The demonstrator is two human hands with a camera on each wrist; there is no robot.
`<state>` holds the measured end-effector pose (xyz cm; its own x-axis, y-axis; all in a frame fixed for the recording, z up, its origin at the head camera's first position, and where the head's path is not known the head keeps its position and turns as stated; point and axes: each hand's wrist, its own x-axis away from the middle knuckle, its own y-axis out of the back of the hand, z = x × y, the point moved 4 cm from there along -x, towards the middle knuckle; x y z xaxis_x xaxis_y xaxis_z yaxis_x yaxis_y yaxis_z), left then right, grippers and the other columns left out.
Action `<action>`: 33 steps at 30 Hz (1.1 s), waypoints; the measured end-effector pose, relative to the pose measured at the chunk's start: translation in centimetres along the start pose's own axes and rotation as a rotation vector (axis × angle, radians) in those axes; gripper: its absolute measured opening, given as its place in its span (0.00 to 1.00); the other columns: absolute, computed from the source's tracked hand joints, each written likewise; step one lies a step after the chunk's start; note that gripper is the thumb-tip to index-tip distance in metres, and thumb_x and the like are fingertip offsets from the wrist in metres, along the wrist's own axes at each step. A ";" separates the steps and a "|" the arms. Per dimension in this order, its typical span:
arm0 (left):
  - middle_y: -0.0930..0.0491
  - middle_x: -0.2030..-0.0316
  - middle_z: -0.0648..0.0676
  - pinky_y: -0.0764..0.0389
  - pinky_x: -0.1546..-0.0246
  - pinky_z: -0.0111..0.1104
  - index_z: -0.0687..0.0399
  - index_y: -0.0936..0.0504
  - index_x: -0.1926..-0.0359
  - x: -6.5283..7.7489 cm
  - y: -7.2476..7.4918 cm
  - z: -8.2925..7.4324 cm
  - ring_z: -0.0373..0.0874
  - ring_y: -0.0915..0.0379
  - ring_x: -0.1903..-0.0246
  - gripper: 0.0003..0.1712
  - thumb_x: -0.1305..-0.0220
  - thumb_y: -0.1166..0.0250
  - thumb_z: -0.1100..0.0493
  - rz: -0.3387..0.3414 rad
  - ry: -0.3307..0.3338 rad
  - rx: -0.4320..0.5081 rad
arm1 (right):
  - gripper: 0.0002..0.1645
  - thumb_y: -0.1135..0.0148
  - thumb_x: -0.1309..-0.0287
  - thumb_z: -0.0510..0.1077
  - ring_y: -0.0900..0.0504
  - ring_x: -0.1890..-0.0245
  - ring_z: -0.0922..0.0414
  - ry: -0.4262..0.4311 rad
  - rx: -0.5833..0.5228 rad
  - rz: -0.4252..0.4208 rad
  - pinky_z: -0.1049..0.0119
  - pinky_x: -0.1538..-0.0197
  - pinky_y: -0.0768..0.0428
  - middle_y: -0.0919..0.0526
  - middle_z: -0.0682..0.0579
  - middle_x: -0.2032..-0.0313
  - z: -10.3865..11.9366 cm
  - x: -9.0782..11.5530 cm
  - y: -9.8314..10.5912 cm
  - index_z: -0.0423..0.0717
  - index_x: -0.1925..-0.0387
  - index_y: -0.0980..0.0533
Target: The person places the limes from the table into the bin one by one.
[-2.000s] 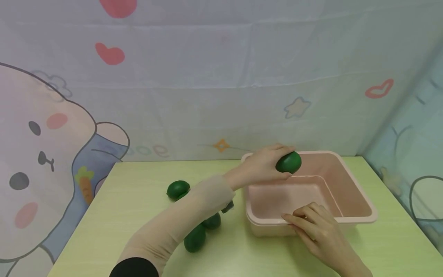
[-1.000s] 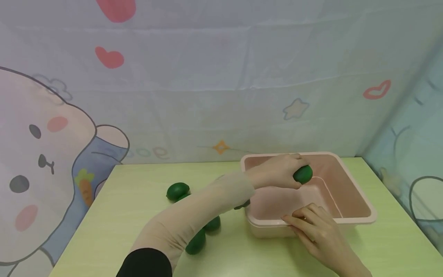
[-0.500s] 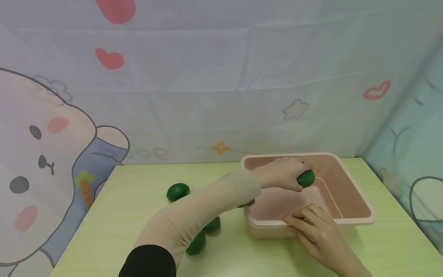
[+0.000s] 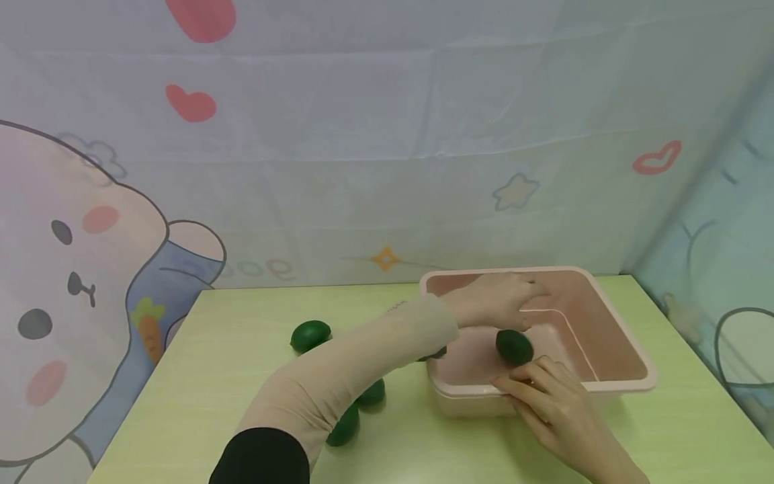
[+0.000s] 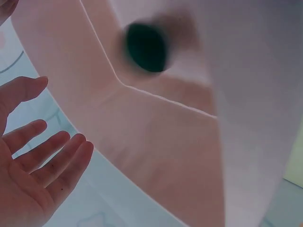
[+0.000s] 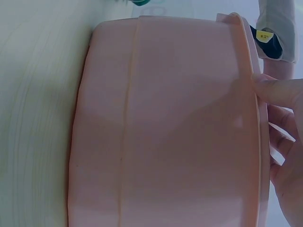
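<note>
My left hand [image 4: 503, 299] reaches over the pink plastic basin [image 4: 617, 329] with its fingers spread and nothing in them. A smooth dark green lime [image 4: 514, 347] is inside the basin, below and nearer than that hand; in the left wrist view it looks blurred. My right hand [image 4: 559, 407] pinches the basin's near rim, and in the right wrist view its thumb [image 6: 277, 90] lies on the outer side with the fingers behind the rim. Left of the basin, several more limes [image 4: 311, 335] lie on the table, partly hidden by my left sleeve.
The pale yellow-green table [image 4: 242, 349] ends at a printed cloth backdrop [image 4: 338, 134]. The basin stands at the table's back right. My left forearm [image 4: 351, 363] crosses above the limes, with a dark band [image 6: 267, 42] at its wrist.
My left hand carried the lime rightward into the basin and let it go; the lime now shows lower and nearer in the basin. My right hand has stayed on the rim.
</note>
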<state>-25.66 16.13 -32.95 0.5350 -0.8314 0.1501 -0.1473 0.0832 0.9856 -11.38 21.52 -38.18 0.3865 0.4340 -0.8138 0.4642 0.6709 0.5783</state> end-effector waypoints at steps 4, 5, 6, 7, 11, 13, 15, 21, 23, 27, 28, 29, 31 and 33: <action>0.37 0.30 0.43 0.28 0.40 0.26 0.40 0.38 0.29 0.0 0.3 0.0 0.36 0.37 0.33 0.34 0.35 0.39 0.46 -0.003 0.009 0.001 | 0.21 0.52 0.29 0.52 0.28 0.65 0.61 0.000 -0.004 0.000 0.71 0.55 0.33 0.21 0.59 0.68 0.0 0.0 0.1 0.46 0.61 0.15; 0.38 0.30 0.43 0.28 0.40 0.26 0.39 0.38 0.29 0.0 0.3 0.0 0.36 0.38 0.33 0.35 0.35 0.38 0.47 -0.001 0.010 -0.003 | 0.22 0.53 0.29 0.52 0.29 0.65 0.62 -0.002 -0.003 0.002 0.72 0.55 0.33 0.21 0.60 0.68 0.0 0.0 0.1 0.46 0.61 0.15; 0.38 0.30 0.43 0.27 0.40 0.26 0.39 0.39 0.29 0.0 0.4 0.0 0.36 0.37 0.33 0.36 0.36 0.38 0.46 -0.003 0.011 -0.008 | 0.22 0.53 0.29 0.52 0.29 0.65 0.62 -0.001 -0.001 0.003 0.72 0.55 0.33 0.21 0.60 0.69 0.0 0.0 0.1 0.46 0.61 0.15; 0.37 0.30 0.43 0.27 0.40 0.26 0.39 0.38 0.29 0.0 0.4 0.0 0.37 0.37 0.33 0.36 0.36 0.38 0.46 -0.005 0.013 -0.006 | 0.22 0.53 0.29 0.52 0.29 0.65 0.62 -0.001 -0.001 0.004 0.72 0.55 0.33 0.21 0.60 0.69 0.0 0.1 0.1 0.46 0.61 0.15; 0.35 0.32 0.43 0.27 0.41 0.27 0.39 0.37 0.30 0.2 0.7 0.2 0.36 0.36 0.35 0.34 0.34 0.40 0.44 -0.021 0.018 0.022 | 0.22 0.53 0.28 0.52 0.29 0.65 0.62 -0.003 0.001 0.007 0.72 0.55 0.33 0.21 0.60 0.68 0.0 0.1 0.0 0.47 0.61 0.15; 0.34 0.33 0.43 0.28 0.40 0.27 0.39 0.36 0.30 0.3 0.8 0.3 0.36 0.36 0.35 0.33 0.34 0.42 0.41 -0.032 0.024 0.053 | 0.23 0.53 0.28 0.53 0.29 0.65 0.62 -0.005 0.003 0.007 0.72 0.55 0.33 0.21 0.60 0.68 0.0 0.1 0.0 0.47 0.61 0.15; 0.33 0.34 0.42 0.29 0.40 0.27 0.39 0.37 0.30 0.5 0.9 0.5 0.36 0.36 0.35 0.33 0.34 0.42 0.42 -0.038 0.032 0.079 | 0.23 0.53 0.28 0.53 0.28 0.65 0.61 -0.007 0.006 0.007 0.72 0.55 0.33 0.21 0.60 0.68 -0.1 0.1 0.0 0.47 0.61 0.15; 0.36 0.31 0.43 0.30 0.38 0.27 0.36 0.40 0.29 0.9 1.2 0.8 0.36 0.40 0.32 0.35 0.35 0.39 0.48 -0.035 0.034 0.100 | 0.23 0.53 0.29 0.54 0.29 0.64 0.61 -0.009 -0.002 0.001 0.73 0.56 0.32 0.20 0.59 0.67 0.0 0.1 0.0 0.47 0.62 0.15; 0.36 0.31 0.43 0.31 0.36 0.28 0.36 0.40 0.29 1.1 1.2 0.8 0.37 0.41 0.31 0.36 0.35 0.38 0.48 -0.043 0.026 0.107 | 0.23 0.53 0.29 0.53 0.29 0.65 0.62 -0.004 -0.002 -0.006 0.73 0.58 0.33 0.20 0.59 0.68 0.0 0.0 0.1 0.47 0.62 0.15; 0.35 0.31 0.42 0.35 0.33 0.30 0.38 0.39 0.29 1.6 1.2 1.1 0.39 0.44 0.29 0.35 0.35 0.38 0.48 -0.072 0.009 0.120 | 0.22 0.53 0.28 0.53 0.30 0.66 0.62 0.003 0.004 -0.012 0.74 0.59 0.34 0.21 0.60 0.70 0.0 -0.1 0.1 0.47 0.62 0.15; 0.35 0.31 0.42 0.35 0.33 0.30 0.38 0.39 0.29 1.7 1.2 1.2 0.39 0.43 0.29 0.35 0.35 0.38 0.49 -0.080 0.006 0.125 | 0.22 0.53 0.28 0.53 0.30 0.66 0.62 0.003 0.007 -0.013 0.74 0.59 0.34 0.22 0.60 0.70 0.0 -0.1 0.1 0.48 0.62 0.15; 0.35 0.31 0.42 0.34 0.33 0.30 0.39 0.39 0.29 1.9 1.2 1.3 0.40 0.43 0.30 0.35 0.35 0.38 0.49 -0.090 0.002 0.130 | 0.22 0.53 0.28 0.53 0.30 0.66 0.63 0.004 0.007 -0.014 0.74 0.60 0.33 0.22 0.60 0.70 0.1 -0.1 0.2 0.48 0.62 0.15; 0.33 0.32 0.43 0.33 0.34 0.30 0.40 0.38 0.29 2.1 1.2 1.4 0.40 0.41 0.30 0.34 0.35 0.38 0.50 -0.109 -0.002 0.147 | 0.22 0.53 0.29 0.52 0.30 0.66 0.63 0.010 0.002 -0.019 0.74 0.60 0.34 0.22 0.60 0.70 0.1 -0.2 0.2 0.48 0.62 0.15; 0.32 0.33 0.43 0.33 0.35 0.30 0.40 0.36 0.30 2.4 1.1 1.6 0.39 0.40 0.31 0.34 0.35 0.39 0.51 -0.126 -0.001 0.172 | 0.21 0.52 0.29 0.51 0.31 0.67 0.62 0.015 -0.007 -0.024 0.74 0.60 0.35 0.22 0.60 0.70 0.1 -0.2 0.2 0.47 0.62 0.15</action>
<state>-25.90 13.35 -31.62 0.5572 -0.8300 0.0259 -0.2186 -0.1165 0.9688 -11.34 21.51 -37.90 0.3633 0.4268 -0.8282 0.4678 0.6852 0.5583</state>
